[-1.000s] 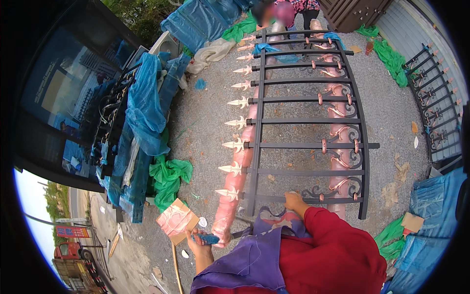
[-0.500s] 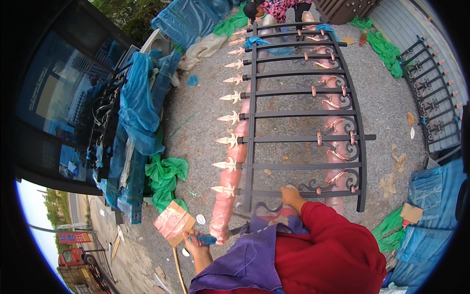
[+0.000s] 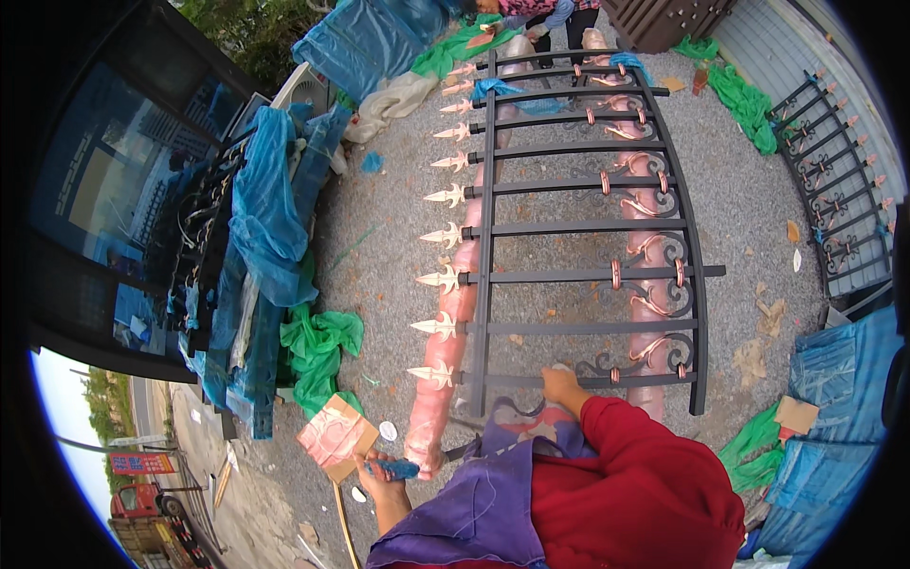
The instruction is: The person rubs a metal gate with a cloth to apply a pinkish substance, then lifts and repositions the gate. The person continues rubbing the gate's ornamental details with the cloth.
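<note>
Big black iron gate panel (image 3: 578,228) lies flat on the gravel ground (image 3: 379,247), propped on two long pink-wrapped rolls (image 3: 455,322) running under it; copper-coloured spear tips (image 3: 438,327) stick out along its left edge and copper scrolls (image 3: 654,346) sit btwn the bars on the right. Blue tarps (image 3: 265,218) w/ green sheeting (image 3: 318,346) heaped to the left over more ironwork, another black panel (image 3: 839,199) leans at far right, a second person (image 3: 545,14) stands at the far end of the gate. Person in red sleeve and purple cloth bends over the near end. Right hand (image 3: 564,384) rests on the nearest bar, fingers curled round it by the look, steadying; can't tell how tight. Left hand (image 3: 379,471) hangs lower left, off the gate, closed round a small blue tool (image 3: 393,468), prob. a brush handle, w/ a copper-smeared piece of cardboard (image 3: 336,436) just beside it, seemingly used as a palette; whether the hand also holds the card isn't clear. A small white lid (image 3: 387,431) lies near. Step in hand, I'd judge: touch-up of the copper details at the near end. Next move likely needs the left hand brought up to the nearest spear tip or scroll, which sits up and right of it, near but apart, w/ care not to mark the black bars.
</note>
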Demonstrator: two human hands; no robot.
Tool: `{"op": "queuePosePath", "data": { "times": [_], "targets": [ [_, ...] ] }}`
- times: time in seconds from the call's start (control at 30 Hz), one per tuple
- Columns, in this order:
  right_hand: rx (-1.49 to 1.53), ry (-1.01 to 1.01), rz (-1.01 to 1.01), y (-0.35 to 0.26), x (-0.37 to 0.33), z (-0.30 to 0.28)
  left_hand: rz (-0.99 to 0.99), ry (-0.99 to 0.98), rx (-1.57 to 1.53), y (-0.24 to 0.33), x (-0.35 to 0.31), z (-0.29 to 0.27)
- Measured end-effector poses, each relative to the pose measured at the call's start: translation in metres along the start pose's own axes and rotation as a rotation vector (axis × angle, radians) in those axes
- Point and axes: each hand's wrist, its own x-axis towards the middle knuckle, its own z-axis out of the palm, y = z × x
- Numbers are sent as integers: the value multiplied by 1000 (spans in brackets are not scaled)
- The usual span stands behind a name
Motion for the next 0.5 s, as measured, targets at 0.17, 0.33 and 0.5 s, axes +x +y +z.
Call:
{"op": "queuePosePath", "data": {
  "times": [0.17,0.33,0.5],
  "targets": [
    [-14,-3,3,2,0,0,-23,-18,-8,-1,1,4],
    [-16,4,-28,-2,-5,-4,-12,14,-13,0,-4,8],
    [-35,-20,1,6,5,4,21,-21,-52,-3,0,9]
  ]
}}
